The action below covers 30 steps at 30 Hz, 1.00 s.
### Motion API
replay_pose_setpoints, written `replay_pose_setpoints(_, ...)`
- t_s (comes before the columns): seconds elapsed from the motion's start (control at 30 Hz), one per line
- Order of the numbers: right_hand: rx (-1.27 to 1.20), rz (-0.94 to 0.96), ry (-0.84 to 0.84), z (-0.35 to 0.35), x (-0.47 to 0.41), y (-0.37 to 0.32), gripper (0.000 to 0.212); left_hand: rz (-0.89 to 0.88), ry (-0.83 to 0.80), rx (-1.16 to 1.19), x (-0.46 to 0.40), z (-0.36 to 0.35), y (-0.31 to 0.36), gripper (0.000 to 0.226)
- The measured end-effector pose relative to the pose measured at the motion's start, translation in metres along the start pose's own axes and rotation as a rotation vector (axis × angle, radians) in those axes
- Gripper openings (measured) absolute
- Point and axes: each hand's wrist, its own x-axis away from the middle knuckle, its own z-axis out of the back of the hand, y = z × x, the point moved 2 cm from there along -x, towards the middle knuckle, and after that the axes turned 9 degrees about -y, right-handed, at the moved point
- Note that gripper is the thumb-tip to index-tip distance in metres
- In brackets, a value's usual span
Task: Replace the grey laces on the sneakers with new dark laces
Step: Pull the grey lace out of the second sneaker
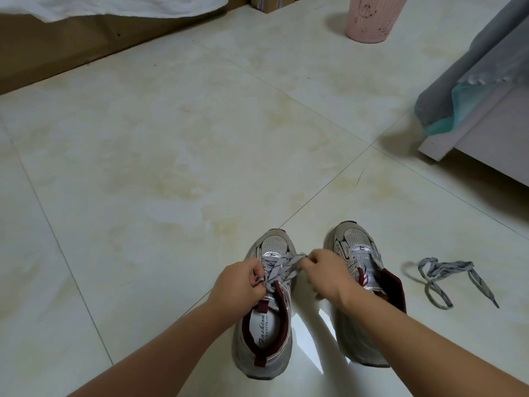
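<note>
Crouching over a pair of sneakers on the pale tiled floor [171, 138], a person works with both bare hands at the left sneaker [264, 325]. That shoe sits near, toe pointing away, maroon collar and white insole open to view. It carries a grey lace with dark flecks [282, 267], criss-crossed over the tongue.

Left hand [237, 283]: fingers curled in tight, thumb and fingertips pinching the lace at the left side of the eyelets, close to the collar. Nearly closed grip; a short bit of lace shows between the fingers.

Right hand [326, 275]: also curled, pinching the same lace at the right side, further toward the toe. A strand runs taut from the pinch across the top of the shoe. The back of the hand covers the fingertips, so how much lace is inside I cannot tell.

Right sneaker [360, 259]: just beside the left one, parallel, partly hidden under the right wrist and forearm. No lace visible over its tongue.

Loose grey lace [446, 277]: lying on the tiles to the right of the right sneaker, apart from it, looped and tangled, one end trailing nearer.

Far side: pink ribbed bin [372, 18] standing upright; cardboard box [274, 2] to its left; white cloth [100, 7] hanging at far left above a brown panel. Far right: grey fabric [469, 70] with teal edging draped over a pale furniture corner.
</note>
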Motion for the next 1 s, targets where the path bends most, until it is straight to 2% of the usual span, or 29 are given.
replay_pose_setpoints(0.07, -0.144, -0.05, -0.173, -0.019, 0.005, 0.001, 0.035, 0.005, 0.012, 0.005, 0.0, 0.0, 0.001, 0.03)
replay_pose_setpoints(0.1, -0.142, -0.033, -0.205, -0.027, 0.004, 0.003, 0.037, 0.008, 0.019, 0.003, 0.0, 0.0, 0.0, 0.03)
replay_pose_setpoints(0.23, -0.033, 0.052, -0.124, -0.034, -0.009, 0.008, 0.036, 0.012, 0.026, 0.024, 0.001, -0.001, -0.001, 0.03)
replay_pose_setpoints(0.37, -0.201, 0.024, 0.046, -0.016, -0.008, 0.009, 0.028, 0.004, 0.031, 0.05, 0.0, 0.0, -0.002, 0.025)
replay_pose_setpoints(0.47, -0.367, 0.003, -0.061, -0.017, -0.001, 0.006, 0.021, 0.009, 0.039, 0.069, 0.0, -0.001, -0.002, 0.022)
replay_pose_setpoints(0.57, -0.284, -0.007, -0.191, -0.031, 0.003, 0.002, 0.018, 0.019, 0.061, 0.091, 0.0, -0.001, -0.003, 0.025)
replay_pose_setpoints(0.7, -0.248, -0.021, -0.141, -0.031, -0.001, 0.004, 0.017, 0.021, 0.065, 0.105, 0.0, -0.001, -0.003, 0.023)
replay_pose_setpoints(0.83, -0.51, -0.065, -0.012, -0.011, -0.004, 0.006, 0.013, 0.04, 0.055, 0.166, -0.001, 0.0, -0.003, 0.021)
replay_pose_setpoints(1.0, -0.359, -0.052, -0.2, -0.018, 0.003, -0.001, 0.011, 0.092, -0.041, 0.317, -0.005, 0.006, -0.005, 0.026)
